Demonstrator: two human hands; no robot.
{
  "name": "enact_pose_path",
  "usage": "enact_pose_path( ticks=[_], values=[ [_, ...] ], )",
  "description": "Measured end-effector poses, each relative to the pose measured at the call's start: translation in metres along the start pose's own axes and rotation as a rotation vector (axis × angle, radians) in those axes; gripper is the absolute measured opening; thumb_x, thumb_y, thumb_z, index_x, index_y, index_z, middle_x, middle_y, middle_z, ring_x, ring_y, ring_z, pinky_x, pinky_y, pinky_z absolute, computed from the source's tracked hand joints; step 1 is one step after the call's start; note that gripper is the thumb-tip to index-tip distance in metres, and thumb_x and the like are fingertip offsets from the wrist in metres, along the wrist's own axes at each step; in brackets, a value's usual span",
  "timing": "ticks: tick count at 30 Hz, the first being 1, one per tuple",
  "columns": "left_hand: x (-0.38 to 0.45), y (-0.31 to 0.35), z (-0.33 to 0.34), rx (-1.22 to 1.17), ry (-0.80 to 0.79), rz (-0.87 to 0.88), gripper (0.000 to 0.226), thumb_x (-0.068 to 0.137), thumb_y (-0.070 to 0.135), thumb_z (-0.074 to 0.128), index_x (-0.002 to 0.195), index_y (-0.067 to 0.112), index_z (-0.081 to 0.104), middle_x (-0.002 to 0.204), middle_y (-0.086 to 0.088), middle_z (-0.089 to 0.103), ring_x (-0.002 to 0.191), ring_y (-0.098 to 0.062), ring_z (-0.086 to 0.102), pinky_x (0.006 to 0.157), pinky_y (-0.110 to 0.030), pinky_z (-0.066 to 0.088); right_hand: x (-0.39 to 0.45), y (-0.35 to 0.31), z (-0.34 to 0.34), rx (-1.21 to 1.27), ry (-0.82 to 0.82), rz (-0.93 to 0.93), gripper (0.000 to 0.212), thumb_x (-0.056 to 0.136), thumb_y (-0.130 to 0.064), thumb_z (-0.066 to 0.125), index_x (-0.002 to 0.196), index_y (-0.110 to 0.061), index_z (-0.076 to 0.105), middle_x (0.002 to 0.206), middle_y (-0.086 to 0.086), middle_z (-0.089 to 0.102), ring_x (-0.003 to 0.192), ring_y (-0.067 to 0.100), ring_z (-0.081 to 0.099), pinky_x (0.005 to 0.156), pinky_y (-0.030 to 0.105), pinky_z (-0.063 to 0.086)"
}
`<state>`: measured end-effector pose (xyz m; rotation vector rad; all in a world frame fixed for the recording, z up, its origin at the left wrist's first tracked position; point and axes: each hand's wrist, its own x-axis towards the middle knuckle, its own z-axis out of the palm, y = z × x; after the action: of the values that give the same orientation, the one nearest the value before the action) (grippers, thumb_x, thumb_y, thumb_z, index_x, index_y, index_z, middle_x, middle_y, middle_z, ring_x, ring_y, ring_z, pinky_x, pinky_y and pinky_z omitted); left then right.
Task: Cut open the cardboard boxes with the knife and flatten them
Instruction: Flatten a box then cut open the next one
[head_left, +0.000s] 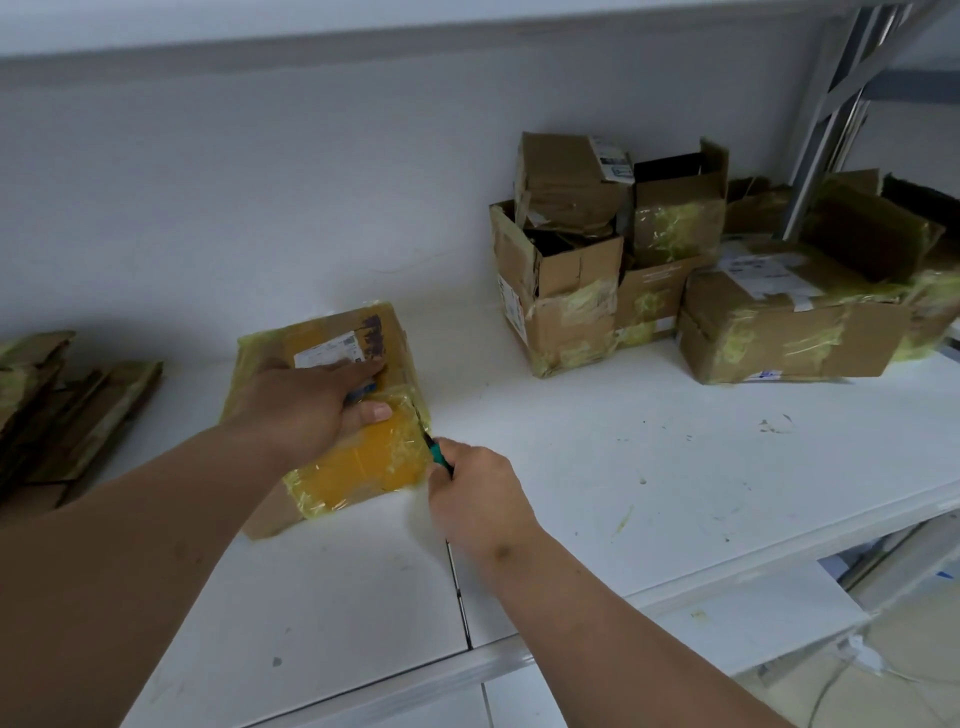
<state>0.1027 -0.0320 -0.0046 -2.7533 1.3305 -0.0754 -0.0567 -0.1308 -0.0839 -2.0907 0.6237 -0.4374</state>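
Cardboard box wrapped in yellowish clear tape (332, 415), brown and rectangular with a white shipping label on its top, lies on the white shelf board (649, 467) left of the middle, set back a little from the front edge. The left hand (306, 410) rests flat on the box's top, fingers stretched out toward the label and thumb lying along the tape, pressing down and gripping nothing. The right hand (475, 493) is curled round the green-handled knife (435, 451), whose short dark blade meets the box's right top edge at the near corner (the blade tip itself is hard to make out against the tape). Toward the back right corner of the shelf board stands a cluster of brown taped cardboard boxes (701, 275), some with torn flaps standing open, one lying long and low at the right end. At the left edge lies a stack of flattened brown cardboard pieces (62, 415), well apart from the box under the hands. A grey metal shelf upright (841, 114) rises at the back right, behind the cluster.
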Motion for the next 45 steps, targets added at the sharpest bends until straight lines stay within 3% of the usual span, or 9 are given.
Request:
enact_pose_path(
  ticks=[3, 9, 15, 23, 28, 31, 35, 38, 45],
  values=[
    [-0.001, 0.002, 0.003, 0.011, 0.002, -0.017, 0.072, 0.084, 0.075, 0.026, 0.150, 0.045, 0.026, 0.159, 0.005, 0.029, 0.144, -0.022, 0.030, 0.115, -0.031, 0.026, 0.001, 0.004, 0.004, -0.025, -0.015, 0.060, 0.025, 0.094, -0.014, 0.042, 0.101, -0.014, 0.066, 0.081, 0.001, 0.061, 0.072, 0.021, 0.057, 0.058, 0.026, 0.043],
    [0.000, 0.002, 0.002, 0.053, -0.017, -0.017, 0.077, 0.080, 0.077, 0.018, 0.150, 0.046, 0.022, 0.160, 0.006, 0.026, 0.144, -0.020, 0.031, 0.116, -0.034, 0.026, 0.003, 0.004, 0.004, -0.008, -0.033, 0.128, 0.022, 0.090, -0.010, 0.042, 0.086, -0.013, 0.064, 0.070, -0.003, 0.052, 0.064, 0.019, 0.048, 0.050, 0.023, 0.034],
    [-0.003, 0.005, 0.000, 0.077, -0.027, -0.023, 0.070, 0.087, 0.075, 0.023, 0.151, 0.047, 0.018, 0.160, 0.008, 0.023, 0.143, -0.019, 0.033, 0.112, -0.032, 0.032, 0.005, 0.005, -0.004, 0.001, -0.073, 0.182, 0.031, 0.088, -0.005, 0.044, 0.060, -0.018, 0.040, 0.059, -0.004, 0.040, 0.051, 0.012, 0.036, 0.045, 0.021, 0.029],
    [0.000, 0.010, 0.002, -0.059, -0.065, -0.061, 0.077, 0.084, 0.080, 0.026, 0.151, 0.041, 0.024, 0.157, 0.005, 0.026, 0.136, -0.025, 0.041, 0.104, -0.037, 0.042, -0.003, 0.008, -0.004, -0.173, -0.107, 0.118, 0.028, 0.089, -0.003, 0.043, 0.066, -0.018, 0.038, 0.065, -0.003, 0.042, 0.054, 0.013, 0.036, 0.045, 0.021, 0.027],
    [0.003, 0.032, 0.006, -0.110, -0.056, -0.187, 0.101, 0.066, 0.095, 0.030, 0.147, 0.036, 0.026, 0.147, -0.002, 0.034, 0.129, -0.030, 0.045, 0.099, -0.050, 0.045, -0.003, 0.009, -0.006, -0.109, -0.140, 0.181, 0.024, 0.089, -0.002, 0.042, 0.069, -0.014, 0.043, 0.065, -0.002, 0.044, 0.054, 0.014, 0.038, 0.048, 0.023, 0.030],
    [0.006, 0.037, 0.012, -0.059, 0.004, -0.226, 0.102, 0.062, 0.097, 0.026, 0.143, 0.034, 0.026, 0.141, -0.005, 0.038, 0.128, -0.033, 0.045, 0.097, -0.057, 0.044, -0.006, 0.012, -0.009, -0.061, -0.143, 0.214, 0.024, 0.086, -0.001, 0.040, 0.067, -0.015, 0.043, 0.064, -0.002, 0.043, 0.054, 0.014, 0.036, 0.049, 0.025, 0.030],
    [0.007, 0.033, 0.014, -0.096, 0.043, -0.204, 0.090, 0.074, 0.086, 0.033, 0.143, 0.028, 0.027, 0.138, -0.004, 0.041, 0.121, -0.031, 0.050, 0.092, -0.050, 0.049, -0.012, 0.012, -0.011, -0.064, -0.104, 0.163, 0.028, 0.088, -0.003, 0.041, 0.064, -0.019, 0.039, 0.064, -0.003, 0.042, 0.055, 0.014, 0.036, 0.049, 0.025, 0.029],
    [0.008, 0.024, 0.008, -0.112, 0.017, -0.166, 0.084, 0.079, 0.083, 0.032, 0.147, 0.036, 0.021, 0.138, -0.003, 0.040, 0.116, -0.031, 0.054, 0.091, -0.044, 0.050, -0.013, 0.007, -0.007, -0.092, -0.083, 0.102, 0.026, 0.089, -0.004, 0.041, 0.067, -0.018, 0.040, 0.064, -0.002, 0.043, 0.056, 0.017, 0.038, 0.047, 0.025, 0.028],
    [0.008, 0.005, -0.014, -0.089, 0.031, -0.159, 0.082, 0.081, 0.085, 0.020, 0.152, 0.043, 0.018, 0.154, -0.001, 0.035, 0.138, -0.027, 0.037, 0.105, -0.040, 0.036, -0.010, 0.003, 0.008, -0.131, 0.093, -0.103, 0.017, 0.097, -0.011, 0.044, 0.103, -0.013, 0.060, 0.082, 0.005, 0.052, 0.068, 0.020, 0.046, 0.050, 0.021, 0.028]
  ],
)
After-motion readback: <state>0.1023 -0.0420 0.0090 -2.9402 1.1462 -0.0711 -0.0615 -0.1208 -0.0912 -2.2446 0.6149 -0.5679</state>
